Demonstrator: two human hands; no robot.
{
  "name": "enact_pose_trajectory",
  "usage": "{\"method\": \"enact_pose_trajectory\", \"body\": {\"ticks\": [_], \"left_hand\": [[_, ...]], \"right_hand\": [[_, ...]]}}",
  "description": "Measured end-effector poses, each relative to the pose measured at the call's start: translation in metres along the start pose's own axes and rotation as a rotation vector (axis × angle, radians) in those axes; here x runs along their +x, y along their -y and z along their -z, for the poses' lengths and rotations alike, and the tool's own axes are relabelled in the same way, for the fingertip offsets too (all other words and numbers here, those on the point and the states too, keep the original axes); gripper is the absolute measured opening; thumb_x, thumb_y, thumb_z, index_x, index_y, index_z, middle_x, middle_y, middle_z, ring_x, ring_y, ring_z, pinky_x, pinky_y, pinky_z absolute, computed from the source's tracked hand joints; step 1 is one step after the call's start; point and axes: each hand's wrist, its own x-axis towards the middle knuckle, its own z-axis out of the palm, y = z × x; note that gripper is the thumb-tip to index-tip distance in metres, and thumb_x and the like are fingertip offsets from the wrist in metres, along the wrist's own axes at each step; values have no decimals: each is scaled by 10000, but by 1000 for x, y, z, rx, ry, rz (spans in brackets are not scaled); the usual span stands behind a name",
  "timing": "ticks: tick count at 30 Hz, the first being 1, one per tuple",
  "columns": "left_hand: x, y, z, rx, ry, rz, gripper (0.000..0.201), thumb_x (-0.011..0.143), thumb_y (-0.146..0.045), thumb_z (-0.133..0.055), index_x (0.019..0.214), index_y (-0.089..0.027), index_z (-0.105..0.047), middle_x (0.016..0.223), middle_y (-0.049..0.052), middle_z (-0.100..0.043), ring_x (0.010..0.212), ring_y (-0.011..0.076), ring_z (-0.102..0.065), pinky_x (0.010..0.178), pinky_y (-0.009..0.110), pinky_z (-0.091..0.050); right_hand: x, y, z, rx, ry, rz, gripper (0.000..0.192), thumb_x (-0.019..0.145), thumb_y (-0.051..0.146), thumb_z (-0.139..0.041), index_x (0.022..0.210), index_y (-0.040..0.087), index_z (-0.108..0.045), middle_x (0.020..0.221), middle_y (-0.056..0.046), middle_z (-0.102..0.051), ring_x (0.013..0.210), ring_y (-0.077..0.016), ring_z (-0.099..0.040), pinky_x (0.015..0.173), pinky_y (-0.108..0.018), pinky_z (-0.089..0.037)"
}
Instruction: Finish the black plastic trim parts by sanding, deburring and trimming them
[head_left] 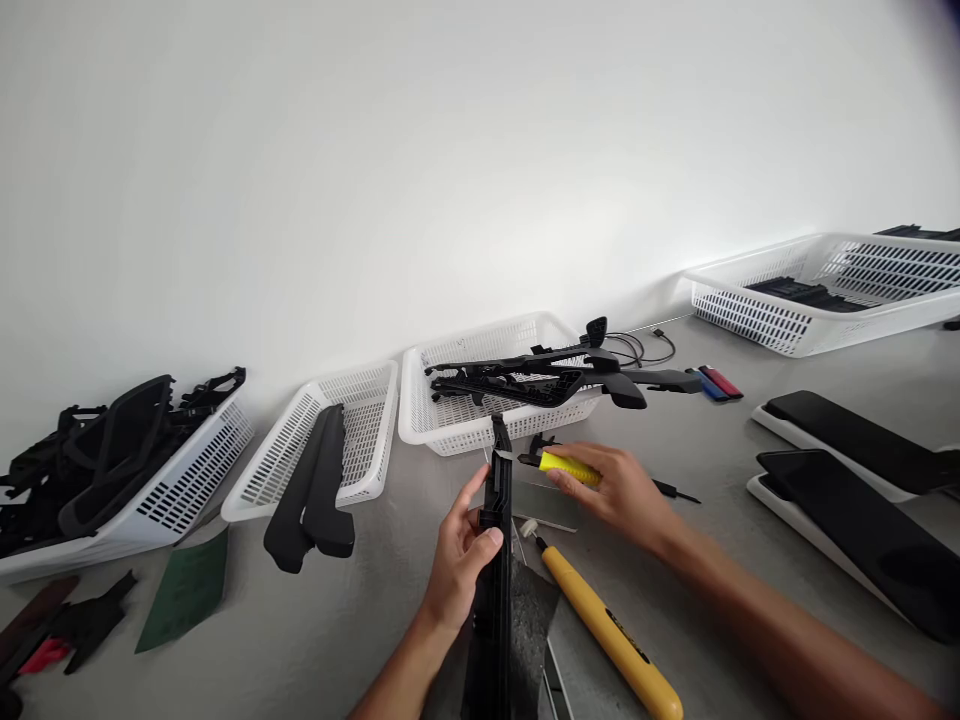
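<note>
2 bare hands (457, 560), sleeveless forearms

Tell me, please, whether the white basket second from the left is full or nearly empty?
Nearly empty. The white basket holds only two long black parts, which lean out over its front rim; its mesh floor otherwise shows bare.

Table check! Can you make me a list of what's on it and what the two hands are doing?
Surface: grey table, matte, against a white wall.
Job's things: long black plastic part held upright; yellow-handled tool at its top.
Clutter: white baskets holding black parts; yellow knife; green sheet; black panels on white trays.
Grippers: left hand grips the part; right hand holds the tool.
Cables: black cable behind the middle basket.
Surroundings: nothing seen.
</note>
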Motion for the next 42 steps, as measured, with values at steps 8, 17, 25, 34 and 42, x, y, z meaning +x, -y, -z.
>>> {"method": "enact_pose_trajectory", "body": {"ticks": [8,17,25,34,42], "left_hand": [[-1,2,-4,-27,45,131,908,874,-517,-838,1621,-143,-480,767,21,-700,648,166,-611,605,270,-500],[2,5,-1,35,-107,72,726,909,-529,-803,1512,-170,-620,842,48,-784,762,217,-735,759,317,-586],[-1,-1,-8,70,-68,65,605,915,-560,-795,1391,-192,-738,1315,138,-790,1272,345,-703,1089,422,-552],[-1,1,-12,6,-129,51,561,909,-588,-792,1324,-212,-756,1346,113,-776,1304,310,-679,1141,392,-501],[3,12,-14,30,-113,-18,500,891,-615,-778,1097,-160,-790,1005,89,-793,953,246,-705,886,322,-520]], "right_hand": [[7,-16,-2,13,-211,-135,515,1058,592,-553,1311,198,-769,1285,-137,-798,1094,-352,-771,880,-419,-596],[0,7,5,123,24,37,438,1075,546,-555,1191,211,-812,1133,-80,-844,926,-261,-796,791,-317,-581],[0,2,1,52,-54,-11,399,1058,535,-590,1111,222,-831,1091,-69,-852,901,-265,-799,757,-316,-573],[-1,10,5,109,173,106,438,1091,540,-543,1106,213,-834,1063,-79,-847,901,-249,-789,788,-313,-575],[-8,9,0,77,168,55,470,1064,592,-535,972,208,-789,903,-70,-818,746,-239,-730,667,-318,-542]]}}
